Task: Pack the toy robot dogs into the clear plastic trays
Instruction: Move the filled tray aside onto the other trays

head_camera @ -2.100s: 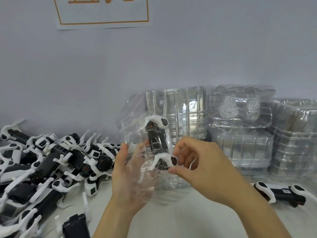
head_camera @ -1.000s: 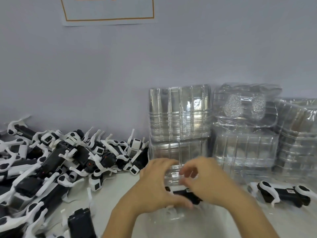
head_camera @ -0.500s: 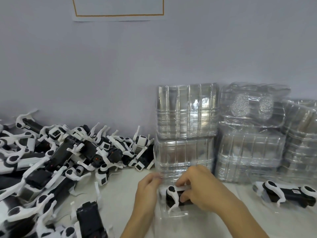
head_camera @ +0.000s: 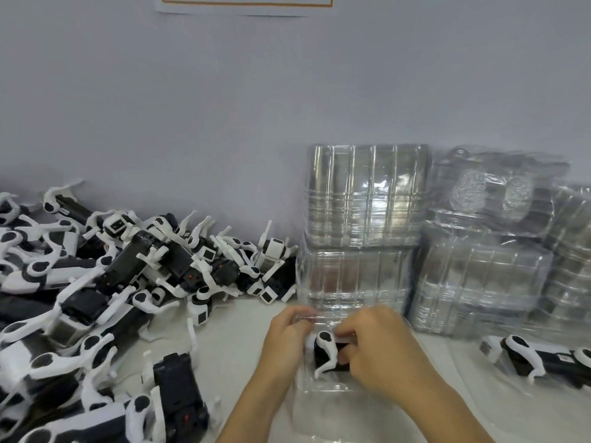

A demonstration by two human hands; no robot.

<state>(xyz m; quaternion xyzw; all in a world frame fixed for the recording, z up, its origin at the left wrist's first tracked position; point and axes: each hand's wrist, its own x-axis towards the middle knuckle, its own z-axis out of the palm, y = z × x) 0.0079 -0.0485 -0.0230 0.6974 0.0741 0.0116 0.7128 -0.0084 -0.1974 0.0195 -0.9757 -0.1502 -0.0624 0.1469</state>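
A clear plastic tray (head_camera: 323, 383) lies on the white table in front of me. A black-and-white toy robot dog (head_camera: 326, 353) sits inside it, partly hidden by my fingers. My left hand (head_camera: 284, 343) grips the tray's left rim, fingers curled over its far edge. My right hand (head_camera: 380, 350) curls over the dog and holds it down in the tray. A big heap of loose robot dogs (head_camera: 105, 282) fills the left side of the table.
Tall stacks of empty clear trays (head_camera: 364, 228) stand against the grey wall, with more stacks (head_camera: 486, 276) to their right. Another robot dog (head_camera: 540, 359) lies in a tray at the far right. A loose black dog body (head_camera: 179, 388) lies near my left forearm.
The tray with the dog came down from chest height onto the table. Both hands followed it and now hold it there; the view drifted left.
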